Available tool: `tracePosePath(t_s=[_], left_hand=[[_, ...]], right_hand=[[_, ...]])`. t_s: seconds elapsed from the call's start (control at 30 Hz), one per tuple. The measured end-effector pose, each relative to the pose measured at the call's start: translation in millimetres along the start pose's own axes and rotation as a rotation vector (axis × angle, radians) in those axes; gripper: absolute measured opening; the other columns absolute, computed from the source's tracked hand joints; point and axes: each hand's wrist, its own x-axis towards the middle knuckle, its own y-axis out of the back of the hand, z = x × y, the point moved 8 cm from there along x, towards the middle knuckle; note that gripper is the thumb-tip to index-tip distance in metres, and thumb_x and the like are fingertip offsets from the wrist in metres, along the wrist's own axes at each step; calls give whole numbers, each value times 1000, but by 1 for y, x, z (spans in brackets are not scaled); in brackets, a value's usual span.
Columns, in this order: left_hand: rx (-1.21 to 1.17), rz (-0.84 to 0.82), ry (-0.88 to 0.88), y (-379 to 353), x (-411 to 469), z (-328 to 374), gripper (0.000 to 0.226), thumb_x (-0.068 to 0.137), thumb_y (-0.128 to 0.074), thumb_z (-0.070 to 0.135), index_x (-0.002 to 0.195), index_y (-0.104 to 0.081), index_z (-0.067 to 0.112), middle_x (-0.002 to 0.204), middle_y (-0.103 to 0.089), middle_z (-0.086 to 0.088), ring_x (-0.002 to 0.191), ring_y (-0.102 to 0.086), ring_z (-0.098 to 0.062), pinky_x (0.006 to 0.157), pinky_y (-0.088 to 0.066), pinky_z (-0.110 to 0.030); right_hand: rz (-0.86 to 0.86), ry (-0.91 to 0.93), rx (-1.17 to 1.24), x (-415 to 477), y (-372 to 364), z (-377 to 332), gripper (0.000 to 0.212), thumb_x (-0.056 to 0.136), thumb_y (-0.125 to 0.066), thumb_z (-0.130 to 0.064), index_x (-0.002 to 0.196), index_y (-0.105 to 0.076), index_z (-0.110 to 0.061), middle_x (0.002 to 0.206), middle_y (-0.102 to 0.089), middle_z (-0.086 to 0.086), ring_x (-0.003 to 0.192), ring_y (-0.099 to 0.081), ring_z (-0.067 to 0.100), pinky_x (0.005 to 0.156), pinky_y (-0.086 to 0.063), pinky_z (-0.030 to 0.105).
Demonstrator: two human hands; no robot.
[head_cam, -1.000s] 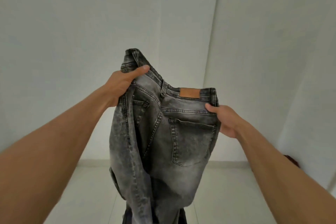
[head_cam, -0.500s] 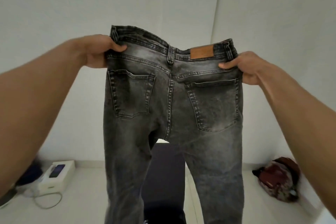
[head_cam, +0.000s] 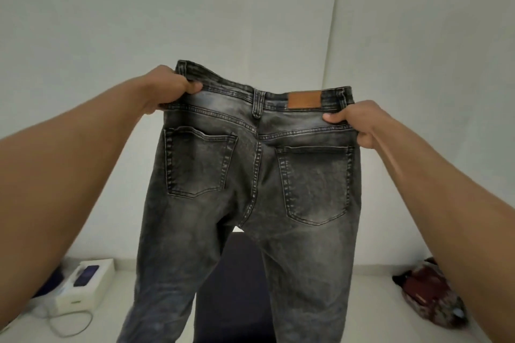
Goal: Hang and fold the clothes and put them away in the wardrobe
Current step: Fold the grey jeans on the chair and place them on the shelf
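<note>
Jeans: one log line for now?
jeans held up, back pockets facing camera | left hand grips waistband | right hand grips waistband | legs hanging

A bare room in a home, plain white walls (head_cam: 111, 22) meeting at a corner, pale floor (head_cam: 362, 303) below, white box (head_cam: 103, 273) and loose cable (head_cam: 62, 335) lying at left, dark red bundle of cloth (head_cam: 429, 292) at right, grey jeans (head_cam: 250, 175) held up mid-room

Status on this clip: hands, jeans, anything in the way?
Left hand, right hand grip waistband ends. Faded grey denim jeans spread, rear side facing camera, legs hanging. Dark object behind legs.
</note>
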Motion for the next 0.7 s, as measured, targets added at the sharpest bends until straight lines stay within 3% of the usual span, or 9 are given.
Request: tracePosePath(t_s=[0.2, 0.3, 0.37, 0.5, 0.7], left_hand=[[-125, -46, 29, -6, -9, 9, 36, 78, -80, 2, 112, -69, 0, 107, -74, -13, 97, -72, -30, 93, -57, -43], [-174, -13, 8, 2, -13, 12, 35, 77, -79, -3, 111, -70, 1, 106, -74, -12, 97, -71, -30, 92, -56, -41], [-164, 25, -25, 14, -14, 7, 29, 81, -77, -2, 108, -71, 5, 105, -74, -10, 98, -71, -28, 91, -56, -39], [-205, -18, -48, 27, -21, -9, 19, 91, -66, 0, 105, -72, 11, 106, -75, -8, 99, -71, -27, 92, -56, -42], [-142, -340, 16, 25, -35, -17, 34, 92, -60, -1, 125, -65, 7, 121, -72, -10, 111, -69, -27, 98, -51, -43]], right_hand=[[-60, -1, 8, -11, -40, -16, 38, 72, -85, 2, 107, -70, 3, 96, -76, 22, 76, -77, 33, 59, -62, 43], [-225, -82, 3, -27, -56, -17, 36, 85, -78, -17, 117, -68, -3, 107, -76, 18, 87, -77, 29, 68, -64, 43], [-297, -116, 29, -35, -58, -13, 31, 92, -71, -31, 113, -68, -9, 105, -76, 15, 86, -76, 27, 69, -64, 42], [-162, -139, 35, -35, -33, 2, 19, 95, -67, -18, 110, -63, -6, 83, -74, 16, 64, -74, 27, 53, -61, 41], [-26, -134, -66, -43, -19, 10, 24, 86, -77, -11, 106, -68, -4, 88, -74, 18, 60, -73, 27, 50, -60, 41]])
